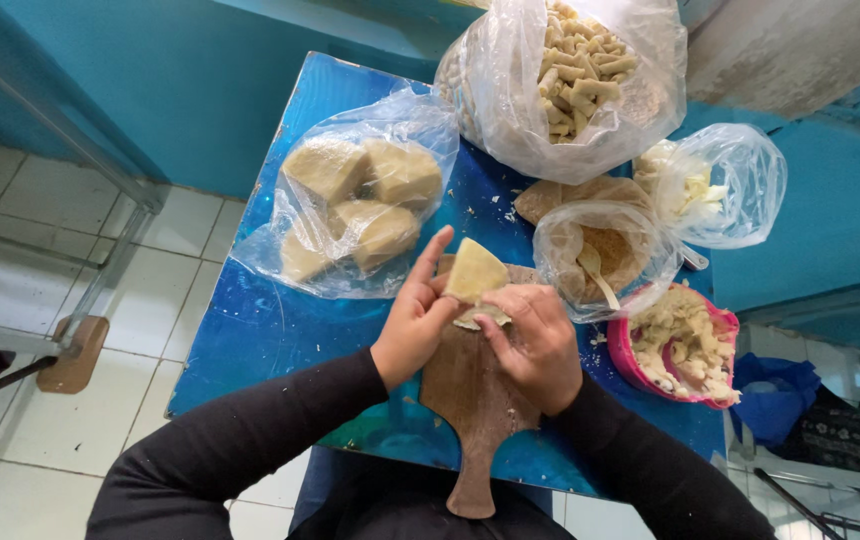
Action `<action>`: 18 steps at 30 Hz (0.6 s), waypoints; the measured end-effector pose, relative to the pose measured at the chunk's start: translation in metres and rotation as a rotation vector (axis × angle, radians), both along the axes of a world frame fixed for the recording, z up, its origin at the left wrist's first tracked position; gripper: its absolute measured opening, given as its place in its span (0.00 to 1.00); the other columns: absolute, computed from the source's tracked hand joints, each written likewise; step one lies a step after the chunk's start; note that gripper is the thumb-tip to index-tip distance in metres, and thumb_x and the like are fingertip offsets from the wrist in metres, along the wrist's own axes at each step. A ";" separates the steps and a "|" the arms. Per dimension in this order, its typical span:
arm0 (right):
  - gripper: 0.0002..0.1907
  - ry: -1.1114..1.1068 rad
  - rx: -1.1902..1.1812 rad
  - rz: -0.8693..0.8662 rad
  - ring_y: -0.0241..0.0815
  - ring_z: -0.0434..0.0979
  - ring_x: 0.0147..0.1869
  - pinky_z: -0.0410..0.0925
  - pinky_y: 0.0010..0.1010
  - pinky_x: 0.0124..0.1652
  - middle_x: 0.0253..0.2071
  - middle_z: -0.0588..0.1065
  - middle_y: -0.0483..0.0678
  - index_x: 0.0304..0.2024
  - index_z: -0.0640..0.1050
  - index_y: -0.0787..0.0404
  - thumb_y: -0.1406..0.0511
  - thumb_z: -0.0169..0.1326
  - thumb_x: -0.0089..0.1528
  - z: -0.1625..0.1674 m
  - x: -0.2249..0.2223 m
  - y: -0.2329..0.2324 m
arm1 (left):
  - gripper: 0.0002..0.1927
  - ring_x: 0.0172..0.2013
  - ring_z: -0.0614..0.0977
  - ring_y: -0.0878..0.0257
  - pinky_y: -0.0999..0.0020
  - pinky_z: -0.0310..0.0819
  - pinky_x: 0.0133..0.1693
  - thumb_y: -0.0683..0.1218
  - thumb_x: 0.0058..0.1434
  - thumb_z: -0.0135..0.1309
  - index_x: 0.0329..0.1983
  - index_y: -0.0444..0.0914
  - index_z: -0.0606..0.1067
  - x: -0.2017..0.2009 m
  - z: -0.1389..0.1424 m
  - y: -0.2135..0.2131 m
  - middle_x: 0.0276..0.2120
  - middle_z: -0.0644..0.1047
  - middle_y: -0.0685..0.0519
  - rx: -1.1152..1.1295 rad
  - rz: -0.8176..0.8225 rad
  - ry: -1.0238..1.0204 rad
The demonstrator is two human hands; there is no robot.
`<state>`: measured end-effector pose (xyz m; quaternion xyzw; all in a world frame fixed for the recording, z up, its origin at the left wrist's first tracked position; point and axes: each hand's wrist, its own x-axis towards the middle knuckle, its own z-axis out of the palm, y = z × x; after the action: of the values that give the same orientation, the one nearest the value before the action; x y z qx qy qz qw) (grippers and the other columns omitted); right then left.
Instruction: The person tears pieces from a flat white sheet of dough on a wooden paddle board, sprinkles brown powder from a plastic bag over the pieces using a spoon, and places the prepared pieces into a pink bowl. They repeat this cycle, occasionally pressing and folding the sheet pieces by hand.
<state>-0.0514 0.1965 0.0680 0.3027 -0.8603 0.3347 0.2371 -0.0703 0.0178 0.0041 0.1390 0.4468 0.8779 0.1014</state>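
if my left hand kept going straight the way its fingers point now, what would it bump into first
The left hand already touches the pale dough piece held over the wooden board. Its fingers point up and slightly right; past the dough, the bag of brown crumbs looks nearest in line, though depth is hard to judge.

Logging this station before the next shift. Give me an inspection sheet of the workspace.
Surface: blue table, scuffed paint, crumbs scattered.
Job's things: pale dough piece held over a wooden paddle board.
Clutter: clear bag of dough blocks; big bag of short pale sticks; open bag of brown filling with spoon; small bag of white shreds; pink bowl of pale scraps.
Hands: left hand and right hand both pinch the dough piece; black sleeves.
Cables: nothing seen.
Surroundings: white tiled floor, teal wall, metal frame at left, blue cloth at right.
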 end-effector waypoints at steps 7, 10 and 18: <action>0.10 -0.083 -0.042 -0.005 0.52 0.77 0.49 0.71 0.38 0.49 0.43 0.78 0.50 0.43 0.81 0.60 0.71 0.63 0.59 -0.001 -0.006 0.003 | 0.43 0.51 0.77 0.69 0.71 0.70 0.57 0.35 0.71 0.44 0.83 0.45 0.40 0.007 0.003 0.003 0.57 0.76 0.48 -0.136 -0.086 0.065; 0.08 -0.168 -0.095 -0.002 0.50 0.79 0.48 0.71 0.35 0.48 0.42 0.79 0.50 0.43 0.81 0.62 0.72 0.61 0.60 -0.003 -0.007 0.005 | 0.43 0.49 0.76 0.71 0.73 0.72 0.54 0.36 0.71 0.45 0.83 0.45 0.39 0.008 0.006 0.002 0.55 0.77 0.49 -0.166 -0.081 0.083; 0.05 -0.639 -0.471 0.032 0.36 0.77 0.42 0.71 0.27 0.44 0.40 0.78 0.47 0.44 0.79 0.64 0.68 0.54 0.69 -0.027 -0.016 0.020 | 0.43 0.38 0.76 0.75 0.78 0.72 0.41 0.36 0.68 0.47 0.82 0.43 0.42 0.009 0.008 -0.001 0.44 0.79 0.53 -0.269 0.022 0.055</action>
<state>-0.0669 0.2165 0.0412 0.1338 -0.7857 0.6037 0.0151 -0.0614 0.0164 0.0120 0.1434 0.5647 0.8069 0.0973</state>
